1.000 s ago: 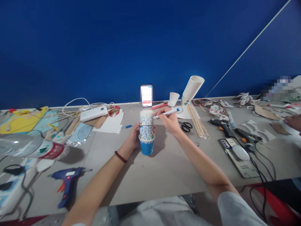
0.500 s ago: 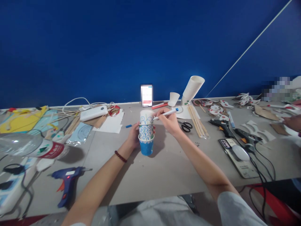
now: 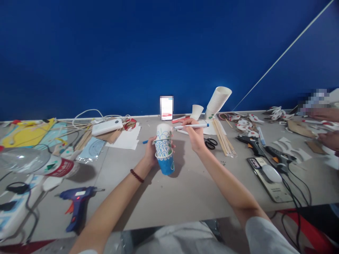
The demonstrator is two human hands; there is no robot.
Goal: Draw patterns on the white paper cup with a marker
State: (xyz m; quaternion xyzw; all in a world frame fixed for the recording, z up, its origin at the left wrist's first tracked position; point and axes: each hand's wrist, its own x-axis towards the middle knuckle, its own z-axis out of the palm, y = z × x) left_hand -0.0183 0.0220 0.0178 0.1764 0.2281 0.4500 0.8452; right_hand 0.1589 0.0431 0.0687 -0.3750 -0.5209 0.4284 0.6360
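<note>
My left hand (image 3: pixel 151 152) is wrapped round a stack of paper cups (image 3: pixel 162 146) held above the table. The stack tilts a little to the left; its lowest cup is solid blue, and the cups above carry blue scallop lines on white. In my right hand (image 3: pixel 194 133) is a white marker (image 3: pixel 194 126) with a blue end, held nearly level. Its left tip is close to the upper cup's right side; whether it touches I cannot tell. A blue marker cap (image 3: pixel 145 141) lies left of the cups.
A lit phone (image 3: pixel 166 108) stands against the blue wall. Behind my right hand are a leaning cup stack (image 3: pixel 218 100), scissors (image 3: pixel 211 143) and wooden sticks (image 3: pixel 222 137). Leftward lie a bottle (image 3: pixel 39 162) and a blue glue gun (image 3: pixel 76 204). Another person's hands (image 3: pixel 328 139) are at far right.
The cup stack has turned and now leans left, showing more of the green mark on its right side. My right hand has drawn slightly right, and the marker lies flatter.
</note>
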